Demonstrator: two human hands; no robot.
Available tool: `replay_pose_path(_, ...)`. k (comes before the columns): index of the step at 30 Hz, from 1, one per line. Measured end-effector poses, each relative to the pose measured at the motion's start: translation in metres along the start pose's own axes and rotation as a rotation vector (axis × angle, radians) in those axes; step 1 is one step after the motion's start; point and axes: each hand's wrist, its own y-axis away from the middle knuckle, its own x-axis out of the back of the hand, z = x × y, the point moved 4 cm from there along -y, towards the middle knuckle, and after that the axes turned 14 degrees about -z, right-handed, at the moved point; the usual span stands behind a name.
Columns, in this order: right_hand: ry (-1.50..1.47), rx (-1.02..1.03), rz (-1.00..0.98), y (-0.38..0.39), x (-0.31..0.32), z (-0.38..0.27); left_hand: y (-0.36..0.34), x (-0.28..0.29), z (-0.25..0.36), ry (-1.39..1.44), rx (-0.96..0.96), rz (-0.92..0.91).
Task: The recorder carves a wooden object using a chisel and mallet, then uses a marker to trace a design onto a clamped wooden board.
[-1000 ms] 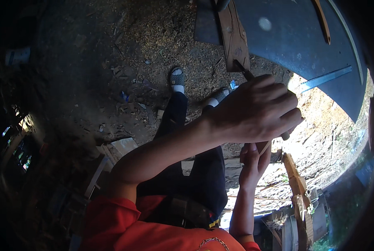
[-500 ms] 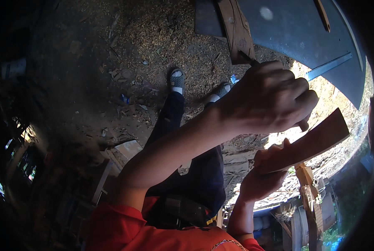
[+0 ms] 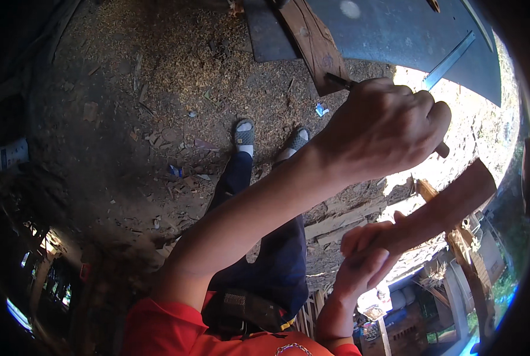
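Note:
My left hand (image 3: 389, 130) reaches across to the right. It is closed round a slim tool (image 3: 338, 81); a dark, narrow end sticks out on one side of the fist and a brown butt end on the other. The fist hides the middle, so the tool's kind is unclear. Below it, my right hand (image 3: 365, 255) grips one end of a curved, reddish-brown wooden piece (image 3: 446, 204), thumb along the wood. Its wider, free end points up and to the right. Tool and wooden piece are apart.
A blue-grey tabletop (image 3: 389, 41) lies ahead at upper right, bearing a brown plank (image 3: 315, 38) and a metal straightedge (image 3: 451, 59). Wood shavings and scraps cover the dirt floor (image 3: 176, 77). At lower right stands a rough wooden post (image 3: 472, 273). My feet are below the table.
My right hand has turned the wooden piece so more of its broad face shows, and has lowered slightly. My left hand keeps the tool. The whole view has shifted a little.

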Motion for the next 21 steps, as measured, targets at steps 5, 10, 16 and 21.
replay_pose_path(5, -0.078, -0.085, 0.222, -0.004, 0.005, 0.003, -0.003, -0.008, -0.002, -0.169, 0.034, -0.082)
replay_pose_path(10, -0.350, 0.072, 0.216, -0.028, 0.017, -0.005, -0.006, -0.009, -0.002, -0.109, -0.012, 0.067)
replay_pose_path(16, -0.319, 0.055, 0.314, -0.037, 0.030, 0.006, -0.009, -0.014, -0.004, -0.274, 0.093, 0.068)
replay_pose_path(21, -0.176, -0.115, 0.153, -0.046, 0.021, 0.016, -0.012, -0.016, -0.007, -0.248, 0.126, 0.064)
